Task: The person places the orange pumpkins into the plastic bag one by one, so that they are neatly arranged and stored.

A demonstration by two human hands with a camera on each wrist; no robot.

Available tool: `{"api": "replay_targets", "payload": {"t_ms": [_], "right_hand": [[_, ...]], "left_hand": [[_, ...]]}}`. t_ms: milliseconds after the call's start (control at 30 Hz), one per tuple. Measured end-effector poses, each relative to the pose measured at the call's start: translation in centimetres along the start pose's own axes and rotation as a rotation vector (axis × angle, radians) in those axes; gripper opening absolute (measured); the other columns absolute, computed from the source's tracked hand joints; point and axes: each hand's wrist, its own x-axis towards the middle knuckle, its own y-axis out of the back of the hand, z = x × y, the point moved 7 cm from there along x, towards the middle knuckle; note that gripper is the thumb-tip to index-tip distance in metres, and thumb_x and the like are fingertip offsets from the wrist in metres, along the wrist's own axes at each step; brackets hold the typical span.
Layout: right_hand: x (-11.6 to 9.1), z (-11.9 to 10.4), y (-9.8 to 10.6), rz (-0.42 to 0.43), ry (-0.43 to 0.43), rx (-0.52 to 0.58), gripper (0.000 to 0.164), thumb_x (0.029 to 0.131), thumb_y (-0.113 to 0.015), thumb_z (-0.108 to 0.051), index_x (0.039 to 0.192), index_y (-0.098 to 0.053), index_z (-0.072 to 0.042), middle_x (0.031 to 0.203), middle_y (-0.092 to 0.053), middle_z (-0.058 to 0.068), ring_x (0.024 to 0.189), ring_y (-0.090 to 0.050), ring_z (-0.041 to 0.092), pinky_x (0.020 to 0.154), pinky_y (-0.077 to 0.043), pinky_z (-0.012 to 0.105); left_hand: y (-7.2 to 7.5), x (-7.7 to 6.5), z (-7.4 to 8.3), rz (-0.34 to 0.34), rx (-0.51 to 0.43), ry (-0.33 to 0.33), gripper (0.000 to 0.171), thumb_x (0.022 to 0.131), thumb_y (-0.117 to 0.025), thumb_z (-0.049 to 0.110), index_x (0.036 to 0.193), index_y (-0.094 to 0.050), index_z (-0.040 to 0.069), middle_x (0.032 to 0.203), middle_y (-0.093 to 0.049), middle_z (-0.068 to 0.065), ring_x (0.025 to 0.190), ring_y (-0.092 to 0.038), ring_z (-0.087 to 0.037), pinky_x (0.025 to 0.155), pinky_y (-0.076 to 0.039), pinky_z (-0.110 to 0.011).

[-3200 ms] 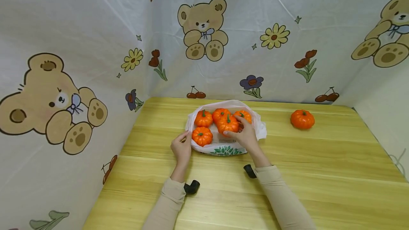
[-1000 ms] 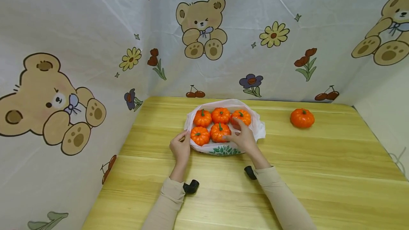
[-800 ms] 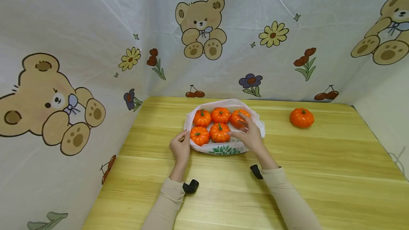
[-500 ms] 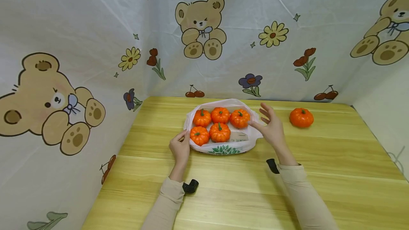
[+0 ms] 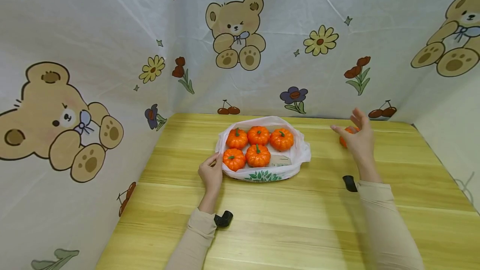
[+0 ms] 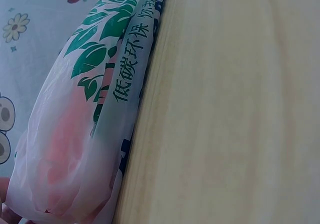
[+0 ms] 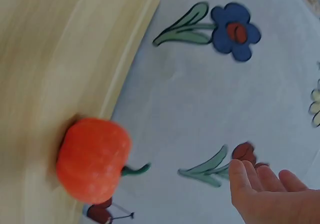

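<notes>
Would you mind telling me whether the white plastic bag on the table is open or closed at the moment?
Open. The bag has its mouth spread wide, with five pumpkins in plain sight inside it, and the left hand pinches its rim.

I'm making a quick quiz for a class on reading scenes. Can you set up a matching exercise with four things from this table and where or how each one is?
Things:
1. left hand
2. right hand
3. lone pumpkin
4. white plastic bag

States:
A. lies open on the table with five pumpkins inside
B. open, fingers spread, reaching toward the far right of the table
C. pinches the near left edge of the bag
D. sits by itself on the table near the curtain

Pairs: 1-C, 2-B, 3-D, 4-A
</notes>
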Motion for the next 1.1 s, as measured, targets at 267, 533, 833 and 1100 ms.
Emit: {"api": "replay_targets", "payload": {"t_ms": [267,533,833,1100], "right_hand": [[2.0,3.2,3.1,0.108,-0.118,0.052,0.084,0.086,-0.075,-0.028,0.154,-0.027,-0.023,0.159,-0.029,-0.002,0.146,-0.029,0.016,0.121,-0.027,0.035],[2.8,6.0,4.0,0.107,-0.228,0.010,0.090,0.084,-0.075,-0.035,0.156,-0.023,-0.023,0.162,-0.024,-0.003,0.148,-0.023,0.019,0.122,-0.024,0.037],[3.5,9.5,3.7,0.059,-0.320,-0.015,0.092,0.086,-0.073,-0.034,0.157,-0.017,-0.019,0.164,-0.017,0.002,0.150,-0.019,0.025,0.121,-0.026,0.040],[4.0,11.3,3.4,0.042,-0.322,-0.037,0.093,0.086,-0.073,-0.034,0.157,-0.017,-0.012,0.164,-0.017,0.010,0.149,-0.020,0.030,0.121,-0.025,0.042]], "left_hand": [[0.0,0.0,0.0,0.001,-0.001,-0.005,0.016,0.085,-0.074,0.012,0.094,-0.078,0.000,0.099,-0.075,-0.016,0.083,-0.072,-0.030,0.066,-0.059,-0.022],[0.1,0.0,0.2,0.007,0.011,-0.021,0.014,0.085,-0.074,0.011,0.093,-0.078,0.000,0.098,-0.075,-0.016,0.084,-0.072,-0.031,0.069,-0.060,-0.028],[0.1,0.0,0.2,0.006,0.013,-0.033,0.014,0.085,-0.075,0.011,0.093,-0.078,0.000,0.097,-0.075,-0.016,0.084,-0.072,-0.030,0.072,-0.061,-0.037],[0.1,-0.1,0.4,0.002,0.011,-0.038,0.014,0.085,-0.074,0.011,0.093,-0.078,0.000,0.097,-0.075,-0.016,0.084,-0.072,-0.030,0.068,-0.059,-0.025]]}}
